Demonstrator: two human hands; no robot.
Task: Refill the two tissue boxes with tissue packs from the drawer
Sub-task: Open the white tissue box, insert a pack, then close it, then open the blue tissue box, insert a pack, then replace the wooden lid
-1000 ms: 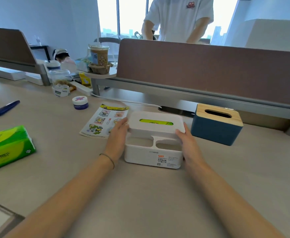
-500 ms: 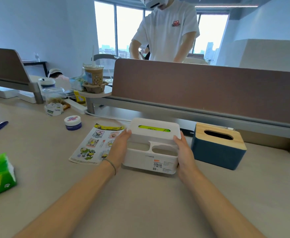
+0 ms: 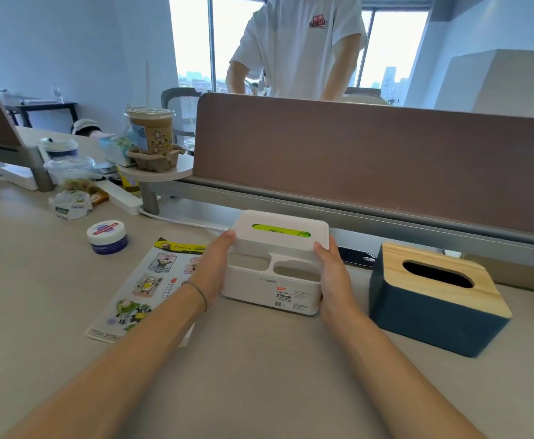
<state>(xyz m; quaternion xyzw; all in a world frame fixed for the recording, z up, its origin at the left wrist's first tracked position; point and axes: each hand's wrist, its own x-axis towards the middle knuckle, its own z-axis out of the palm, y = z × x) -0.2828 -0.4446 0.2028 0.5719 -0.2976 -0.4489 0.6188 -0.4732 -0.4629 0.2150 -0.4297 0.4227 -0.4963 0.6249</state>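
Box pushed back: both hands' fingers (image 3: 227, 236) clasp smooth white tissue box (image 3: 275, 264) (rounded corners).

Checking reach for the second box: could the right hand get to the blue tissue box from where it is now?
Probably yes. The right hand grips the white tissue box, and the blue tissue box sits just to its right on the desk, with nothing lying between. It would have to let go first.
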